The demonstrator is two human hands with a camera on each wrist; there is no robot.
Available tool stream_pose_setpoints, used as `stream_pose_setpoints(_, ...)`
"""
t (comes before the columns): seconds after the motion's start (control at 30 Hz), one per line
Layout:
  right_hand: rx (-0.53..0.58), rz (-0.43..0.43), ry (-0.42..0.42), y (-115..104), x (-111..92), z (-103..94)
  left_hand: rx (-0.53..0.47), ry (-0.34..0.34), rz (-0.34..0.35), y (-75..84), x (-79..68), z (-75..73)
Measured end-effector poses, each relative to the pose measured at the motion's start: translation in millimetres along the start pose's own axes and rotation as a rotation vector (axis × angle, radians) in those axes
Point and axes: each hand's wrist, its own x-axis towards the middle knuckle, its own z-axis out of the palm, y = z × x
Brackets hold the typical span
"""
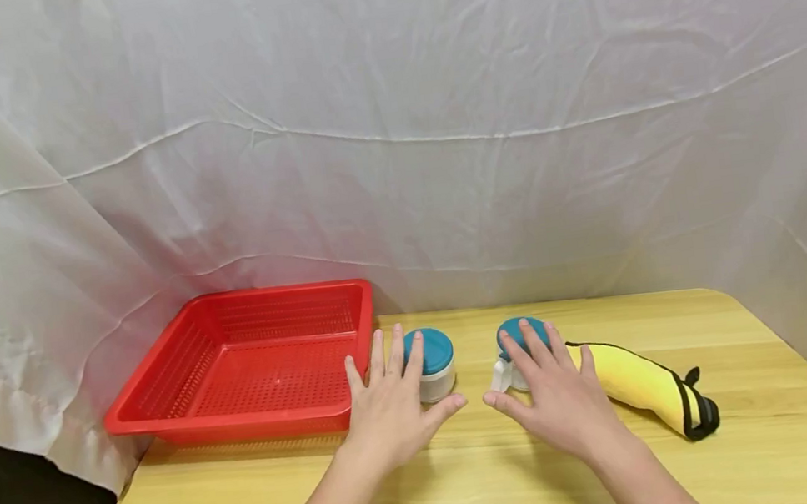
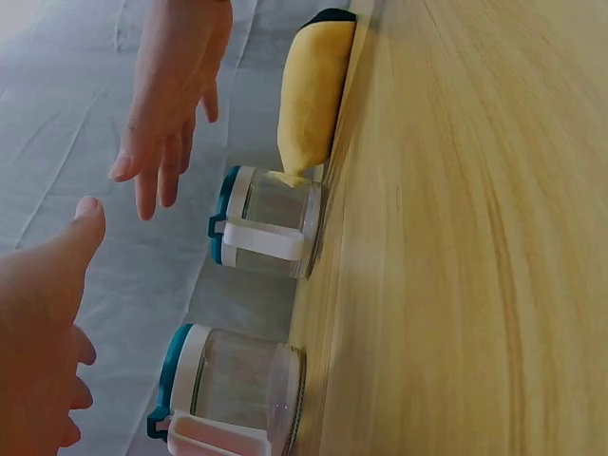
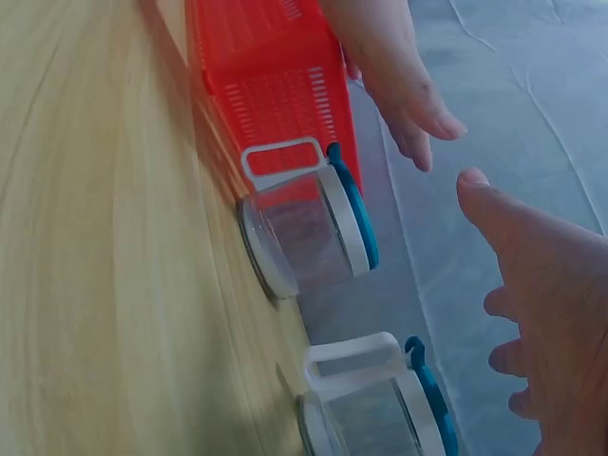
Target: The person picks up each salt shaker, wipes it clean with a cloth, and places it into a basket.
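Two clear jars with teal lids and white handles stand upright on the table. My left hand (image 1: 389,413) is held palm down with fingers spread, over the front of the left jar (image 1: 439,357). Spread the same way, my right hand (image 1: 562,405) overlaps the right jar (image 1: 510,330) in the head view. Both wrist views show the hands apart from the jars, above lid height, with nothing held. In the left wrist view, the right jar (image 2: 271,228) stands beyond the left jar (image 2: 237,380), its handle facing the camera.
A red perforated plastic basket (image 1: 243,420) stands to the left of the jars. A yellow, banana-shaped soft item (image 1: 638,379) with black trim lies on the right. The wooden table (image 1: 469,479) meets a pale cloth curtain (image 1: 442,197) at the back.
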Motion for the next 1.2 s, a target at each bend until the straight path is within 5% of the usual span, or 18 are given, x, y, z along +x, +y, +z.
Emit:
stream_pose_setpoints(0.37,0.063,0.032,0.005,23.0,1.8,-15.5,-0.105,0.067,0.134,14.4,8.1,-3.7)
stream_pose_setpoints(0.63,0.096,0.063,0.031,39.0,0.8,-30.4,-0.338,0.041,0.226,37.6,11.4,-4.7)
stream_pose_setpoints(0.87,0.115,0.088,0.035,43.2,0.9,-38.1,-0.546,-0.014,0.178,57.5,20.2,10.0)
stream_pose_setpoints(1.2,0.102,0.112,0.021,50.2,2.3,-37.8,-0.588,-0.051,0.016,76.3,33.9,40.1)
